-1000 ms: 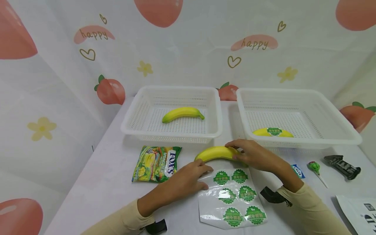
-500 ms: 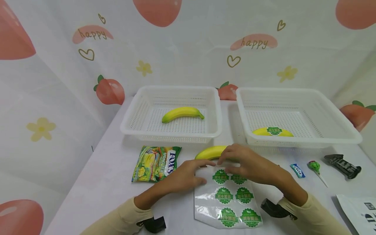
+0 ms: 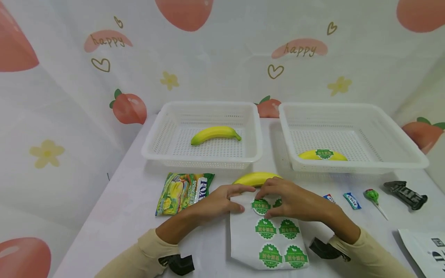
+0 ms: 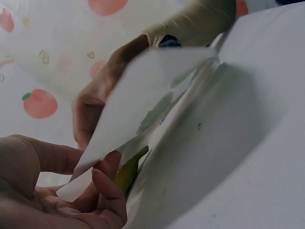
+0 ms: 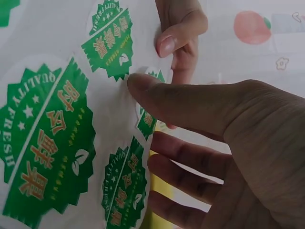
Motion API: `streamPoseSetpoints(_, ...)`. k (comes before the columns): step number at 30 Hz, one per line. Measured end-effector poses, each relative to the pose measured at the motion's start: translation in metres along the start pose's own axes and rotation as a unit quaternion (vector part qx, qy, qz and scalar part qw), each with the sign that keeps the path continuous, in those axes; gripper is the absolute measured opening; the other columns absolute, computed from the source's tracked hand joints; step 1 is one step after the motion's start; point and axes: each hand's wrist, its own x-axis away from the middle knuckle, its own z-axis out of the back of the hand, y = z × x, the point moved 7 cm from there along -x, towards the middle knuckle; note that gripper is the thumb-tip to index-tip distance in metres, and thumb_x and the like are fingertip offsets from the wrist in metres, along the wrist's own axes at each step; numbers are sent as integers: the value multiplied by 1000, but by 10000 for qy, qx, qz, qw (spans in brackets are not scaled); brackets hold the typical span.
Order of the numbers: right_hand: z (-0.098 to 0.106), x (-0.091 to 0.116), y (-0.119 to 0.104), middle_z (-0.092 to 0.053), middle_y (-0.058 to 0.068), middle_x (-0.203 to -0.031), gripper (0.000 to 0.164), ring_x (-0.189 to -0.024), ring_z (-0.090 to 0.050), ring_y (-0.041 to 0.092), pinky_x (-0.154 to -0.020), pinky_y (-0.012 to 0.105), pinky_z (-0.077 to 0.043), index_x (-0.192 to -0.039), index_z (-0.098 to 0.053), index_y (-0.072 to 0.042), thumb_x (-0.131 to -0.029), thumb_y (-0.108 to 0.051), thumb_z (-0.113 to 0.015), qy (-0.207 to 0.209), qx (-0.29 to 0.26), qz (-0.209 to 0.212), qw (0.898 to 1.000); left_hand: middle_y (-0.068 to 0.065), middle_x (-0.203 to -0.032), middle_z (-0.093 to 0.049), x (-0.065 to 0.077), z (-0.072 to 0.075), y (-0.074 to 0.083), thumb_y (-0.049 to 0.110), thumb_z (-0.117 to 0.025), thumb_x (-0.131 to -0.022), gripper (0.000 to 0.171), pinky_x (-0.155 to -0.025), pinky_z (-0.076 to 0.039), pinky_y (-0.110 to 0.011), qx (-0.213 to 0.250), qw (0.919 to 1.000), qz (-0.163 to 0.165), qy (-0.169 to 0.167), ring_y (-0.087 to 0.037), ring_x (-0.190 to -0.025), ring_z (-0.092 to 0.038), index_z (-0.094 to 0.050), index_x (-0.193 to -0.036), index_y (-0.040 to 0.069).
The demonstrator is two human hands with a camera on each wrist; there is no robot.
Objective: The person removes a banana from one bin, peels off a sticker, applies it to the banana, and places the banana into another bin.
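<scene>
A white sheet of round green stickers point(image 3: 243, 239) lies in front of me, its far end lifted off the table in the left wrist view. My left hand point(image 3: 215, 201) pinches its upper left edge, thumb on one face and fingers point(image 4: 109, 188) on the other. At the top row, my right hand point(image 3: 295, 199) holds the sheet, thumb pressed beside a green sticker point(image 5: 107, 40) in the right wrist view and the other fingers curled at the far edge. Just behind both hands rests a yellow banana point(image 3: 255, 178), its right end hidden by the right hand.
Two white baskets stand at the back: the left basket point(image 3: 205, 159) contains a banana point(image 3: 213, 135), the right basket point(image 3: 361, 166) a stickered banana point(image 3: 306, 155). A tea packet point(image 3: 180, 193) lies left; small candies point(image 3: 352, 201), a lollipop point(image 3: 372, 196) and a black wrapped bar point(image 3: 405, 195) lie right.
My right hand has left the banana and come down to the sticker sheet's top row. The left hand has moved slightly from the banana's left end to the sheet's upper left edge.
</scene>
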Motion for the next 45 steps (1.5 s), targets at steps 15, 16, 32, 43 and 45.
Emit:
streamPoseSetpoints(15,0,-1,3,-66,-18,-108,9,-103,-60,8,-95,35,-53,-103,-75,-30,-98,-24,-78,-28,-226,185,9996,-9,-144,-65,0,7,2,5,-69,-96,57,-95,-56,-31,-539,9985,-46,33,-17,-112,-70,-57,-151,15)
streamPoseSetpoints(16,1,-2,3,-66,-18,-106,8,-103,-60,7,-95,35,-53,-100,-74,-31,-98,-23,-77,-24,-211,188,9996,-8,-145,-63,0,8,4,5,-70,-96,55,-99,-54,-33,-815,9966,-122,87,-18,-117,-68,-59,-149,14)
streamPoseSetpoints(32,24,5,-8,-65,-17,-101,15,-91,-62,9,-82,34,-56,-98,-71,-27,-97,-13,-76,975,-57,540,9938,3,-139,-67,18,-1,26,49,-60,-107,41,-115,-45,-44,-3131,9461,-629,535,-16,-134,-57,-75,-128,17)
streamPoseSetpoints(43,12,3,-29,-64,-19,-99,15,-95,-60,3,-86,28,-56,-96,-77,-23,-93,-10,-82,1048,527,1008,9880,5,-107,-74,16,3,28,48,-56,-108,37,-86,-52,-39,-2587,9563,-528,1256,-13,-101,-65,-78,-110,18)
streamPoseSetpoints(45,12,4,-30,-64,-19,-98,14,-95,-60,2,-85,28,-56,-96,-78,-23,-92,-11,-83,1067,646,1053,9866,5,-104,-74,13,4,27,43,-62,-105,30,-83,-54,-36,-2535,9584,-488,1215,-12,-97,-67,-78,-108,17)
